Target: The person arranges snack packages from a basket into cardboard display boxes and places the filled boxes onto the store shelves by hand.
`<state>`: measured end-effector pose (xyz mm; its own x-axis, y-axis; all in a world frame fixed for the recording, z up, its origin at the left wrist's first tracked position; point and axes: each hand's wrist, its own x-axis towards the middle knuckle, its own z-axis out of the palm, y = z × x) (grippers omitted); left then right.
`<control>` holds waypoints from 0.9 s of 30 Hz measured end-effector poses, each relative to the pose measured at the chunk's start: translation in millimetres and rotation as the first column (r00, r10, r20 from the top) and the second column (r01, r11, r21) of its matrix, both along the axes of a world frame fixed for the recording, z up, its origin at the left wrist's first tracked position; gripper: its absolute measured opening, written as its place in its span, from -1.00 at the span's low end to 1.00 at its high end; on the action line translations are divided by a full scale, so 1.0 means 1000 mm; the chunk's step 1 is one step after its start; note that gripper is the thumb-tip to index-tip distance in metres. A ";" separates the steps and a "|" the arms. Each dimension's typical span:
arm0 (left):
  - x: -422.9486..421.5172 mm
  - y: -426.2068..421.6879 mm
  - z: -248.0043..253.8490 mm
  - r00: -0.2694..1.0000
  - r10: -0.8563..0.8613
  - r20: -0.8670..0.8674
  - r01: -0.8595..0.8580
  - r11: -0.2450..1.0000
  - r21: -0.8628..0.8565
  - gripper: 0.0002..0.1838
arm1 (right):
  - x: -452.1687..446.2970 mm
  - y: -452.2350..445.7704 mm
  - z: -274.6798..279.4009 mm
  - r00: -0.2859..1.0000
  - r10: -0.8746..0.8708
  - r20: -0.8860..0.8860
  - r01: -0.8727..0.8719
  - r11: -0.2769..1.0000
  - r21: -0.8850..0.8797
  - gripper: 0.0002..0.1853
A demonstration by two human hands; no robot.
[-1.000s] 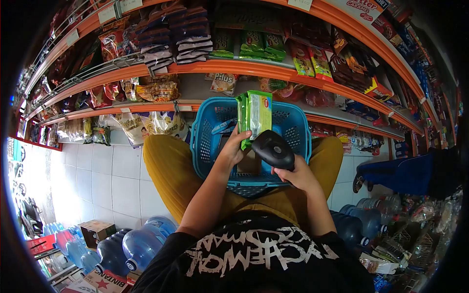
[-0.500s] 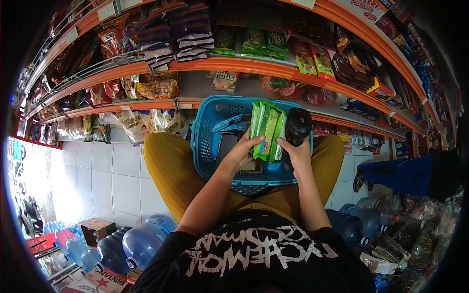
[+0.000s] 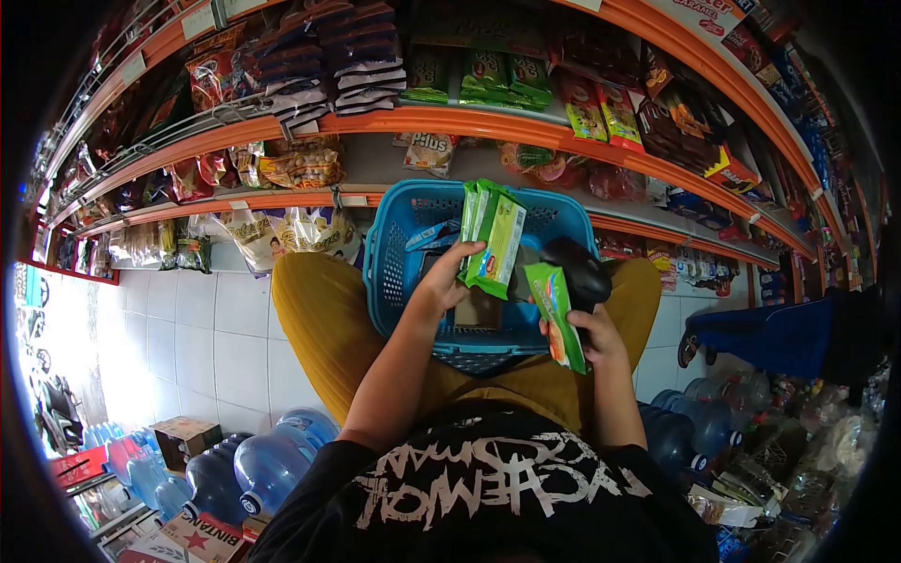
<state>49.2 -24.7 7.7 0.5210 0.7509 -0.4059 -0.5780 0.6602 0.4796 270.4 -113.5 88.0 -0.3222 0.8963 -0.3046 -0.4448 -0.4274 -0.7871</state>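
Observation:
A blue plastic basket (image 3: 377, 272) rests in my lap between my knees. Over it, my left hand (image 3: 446, 280) is closed on several green snack packets (image 3: 495, 239) held together. My right hand (image 3: 593, 336) grips a single green snack packet (image 3: 557, 319), tilted and apart from the others. A rounded black object (image 3: 579, 270) lies right behind my right hand; whether that hand also supports it is hidden. Inside the basket are a light-blue packet (image 3: 432, 235) and a brown box-like item (image 3: 477, 310), partly covered by my left hand and the packets.
Orange-edged shelves (image 3: 450, 122) curve ahead, with green packets (image 3: 488, 73) and other snacks on them. Large water bottles (image 3: 272, 469) stand at left, near a cardboard box (image 3: 186, 441). More bottles (image 3: 690, 422) stand at right, where a person's dark-blue clothing (image 3: 760, 333) shows.
The green packets have been split: one has come down and right with my right hand, the rest stay in my left hand, shifted slightly left. The black object has tilted.

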 end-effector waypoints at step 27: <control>0.032 0.008 -0.028 0.917 0.354 -0.186 -0.139 0.717 0.683 0.24 | -0.037 0.014 0.018 0.867 0.217 0.448 -0.233 0.972 -0.020 -0.39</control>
